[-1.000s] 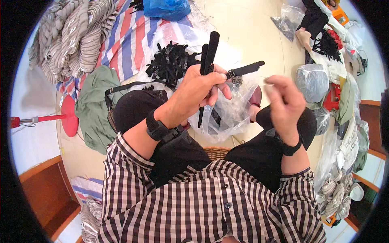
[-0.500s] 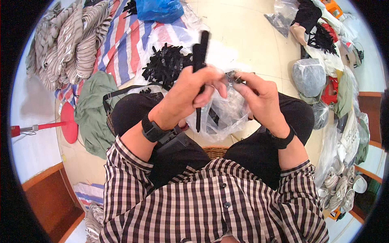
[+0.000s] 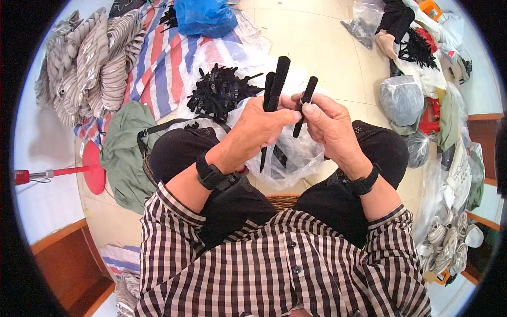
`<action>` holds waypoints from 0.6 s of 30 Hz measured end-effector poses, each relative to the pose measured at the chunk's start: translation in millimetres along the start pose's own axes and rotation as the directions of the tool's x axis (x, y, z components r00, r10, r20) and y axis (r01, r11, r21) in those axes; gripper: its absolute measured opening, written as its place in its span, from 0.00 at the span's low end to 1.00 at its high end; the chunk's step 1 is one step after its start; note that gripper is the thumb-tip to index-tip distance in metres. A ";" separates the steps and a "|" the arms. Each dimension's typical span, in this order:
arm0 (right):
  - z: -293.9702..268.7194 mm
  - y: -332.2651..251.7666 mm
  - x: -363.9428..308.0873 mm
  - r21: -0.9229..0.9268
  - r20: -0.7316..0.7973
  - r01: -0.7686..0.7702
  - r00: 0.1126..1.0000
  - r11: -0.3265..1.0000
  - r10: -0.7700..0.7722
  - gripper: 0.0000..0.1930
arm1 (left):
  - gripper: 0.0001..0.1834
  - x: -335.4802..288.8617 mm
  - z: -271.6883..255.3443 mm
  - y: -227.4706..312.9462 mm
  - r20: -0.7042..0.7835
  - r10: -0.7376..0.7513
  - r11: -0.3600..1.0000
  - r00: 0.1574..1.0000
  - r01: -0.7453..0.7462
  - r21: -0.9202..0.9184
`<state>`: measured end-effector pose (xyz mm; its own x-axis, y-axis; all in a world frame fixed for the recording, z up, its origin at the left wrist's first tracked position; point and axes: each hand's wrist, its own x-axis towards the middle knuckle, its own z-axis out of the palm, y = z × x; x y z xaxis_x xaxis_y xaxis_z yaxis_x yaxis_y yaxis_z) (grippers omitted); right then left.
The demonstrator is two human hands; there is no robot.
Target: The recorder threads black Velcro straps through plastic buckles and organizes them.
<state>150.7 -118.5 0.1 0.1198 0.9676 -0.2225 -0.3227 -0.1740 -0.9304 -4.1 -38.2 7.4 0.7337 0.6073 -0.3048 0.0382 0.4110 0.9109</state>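
Several long black fabric straps point(image 3: 278, 79) stand upright in my left hand point(image 3: 253, 127), whose fingers are closed round them. My right hand point(image 3: 332, 124) pinches a shorter black strap point(image 3: 310, 87) between thumb and fingers, with a small shiny bit at the pinch. My left thumb and fingertips reach to this short strap, so the two hands nearly meet. Beyond my left hand lies a heap of black straps with small buckles point(image 3: 216, 92). Under the hands, between my knees, is a clear plastic bag point(image 3: 301, 166) with some dark pieces showing in it.
Bundled grey-beige straps point(image 3: 97, 63) lie on a striped sheet point(image 3: 158, 68) at far left, near a blue bag point(image 3: 206, 16). A green cloth point(image 3: 124, 158) and a red round base point(image 3: 95, 168) are at left. Filled plastic bags point(image 3: 402, 100) line the right wall.
The right hand has lifted a little from over the clear bag, and a short black strap now shows between the hands. The long straps in the left hand have shifted right and lower.
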 end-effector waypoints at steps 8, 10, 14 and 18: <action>0.6 -1.2 2.5 -0.067 0.002 0.034 0.999 0.997 -0.034 0.16 | 0.05 0.4 -1.9 -0.2 0.009 0.002 0.990 1.000 0.000 -0.139; -3.7 -0.1 4.4 -0.032 -0.026 0.036 0.999 0.999 -0.036 0.16 | 0.05 0.3 -3.2 0.6 -0.007 0.011 0.993 1.000 -0.011 -0.116; -15.7 3.5 7.3 0.155 -0.034 -0.109 0.993 0.982 0.116 0.14 | 0.06 0.7 -5.6 1.7 0.022 0.038 0.992 0.999 -0.035 -0.119; -16.3 13.8 8.9 0.317 0.052 -0.327 0.943 0.890 0.328 0.19 | 0.09 0.4 -6.4 -0.2 0.066 0.050 0.993 0.997 -0.042 -0.115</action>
<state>162.6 -115.4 -19.5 -0.0413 0.8652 -0.4998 -0.6239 -0.4130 -0.6634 -8.2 -33.7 5.2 0.7777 0.5809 -0.2401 -0.0707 0.4603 0.8849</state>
